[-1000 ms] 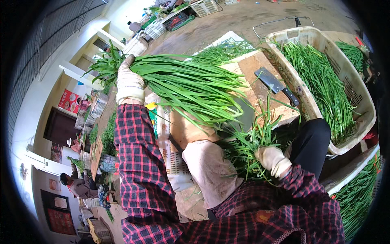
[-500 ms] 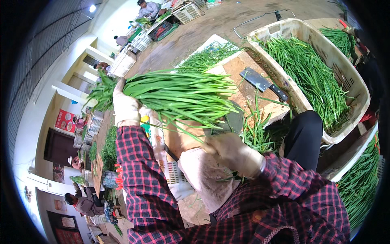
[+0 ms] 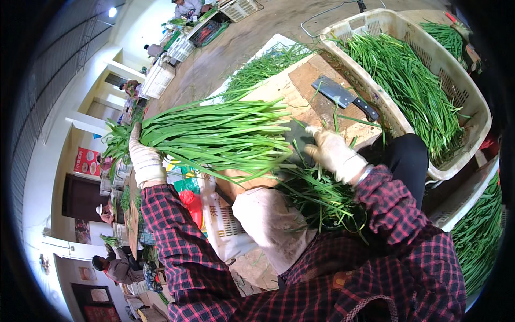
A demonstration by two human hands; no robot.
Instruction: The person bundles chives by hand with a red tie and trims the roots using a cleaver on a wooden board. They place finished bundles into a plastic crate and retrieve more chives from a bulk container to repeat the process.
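Observation:
My left hand [image 3: 146, 161], in a white glove, is closed around a thick bunch of green garlic chives [image 3: 214, 134]. The bunch lies sideways in the air, its pale cut ends pointing right. To the right of those ends my gloved right hand [image 3: 337, 153] is open with nothing in it, fingers slightly apart. Loose leaves [image 3: 327, 201] are heaped just below it, over my lap. A cleaver [image 3: 338, 94] with a black handle rests on the wooden board [image 3: 273, 88] beyond the right hand. More chives [image 3: 268, 67] lie on a white surface behind the bunch.
A large plastic crate [image 3: 375, 107] full of chives stands at the right, with another chive heap [image 3: 475, 241] below it. A pale cloth [image 3: 271, 225] covers my knee. Beside it are a white basket [image 3: 220, 214] and a red bag [image 3: 192, 206]. Other people work at the far left.
My left hand has moved slightly left with the bunch. The right hand has gone up and right, away from the cloth, and its fingers have opened. More loose leaves show beneath it.

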